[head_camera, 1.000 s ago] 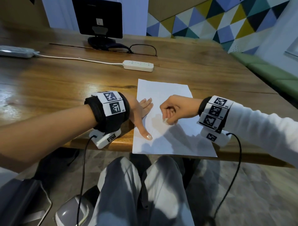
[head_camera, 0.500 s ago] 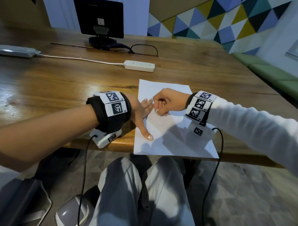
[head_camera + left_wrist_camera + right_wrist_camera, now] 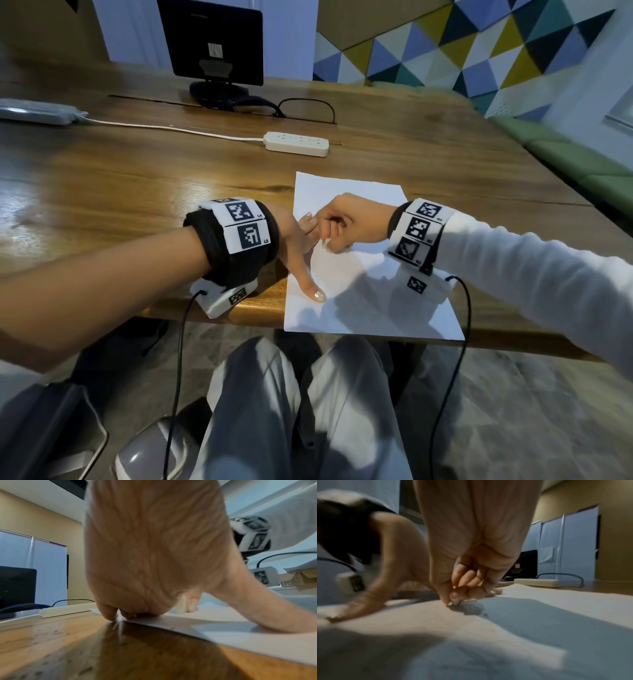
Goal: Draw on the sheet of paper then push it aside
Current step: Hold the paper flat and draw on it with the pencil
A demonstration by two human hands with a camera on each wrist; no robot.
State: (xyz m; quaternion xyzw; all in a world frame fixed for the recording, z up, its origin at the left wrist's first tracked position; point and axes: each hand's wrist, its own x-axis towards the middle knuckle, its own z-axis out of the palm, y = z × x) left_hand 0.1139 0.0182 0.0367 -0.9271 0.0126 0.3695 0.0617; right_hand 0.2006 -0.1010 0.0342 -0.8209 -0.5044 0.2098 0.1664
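Left hand (image 3: 301, 240) fingers spread flat on sheet of paper (image 3: 359, 274), right hand (image 3: 346, 222) fingers curled, pinching small unclear object

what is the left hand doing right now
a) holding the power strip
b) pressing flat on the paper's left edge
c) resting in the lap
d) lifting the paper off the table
b: the left hand lies with straight fingers and spread thumb on the paper, holding it flat on the table.

Paper (image 3: 359, 308) on table (image 3: 137, 192) — near edge
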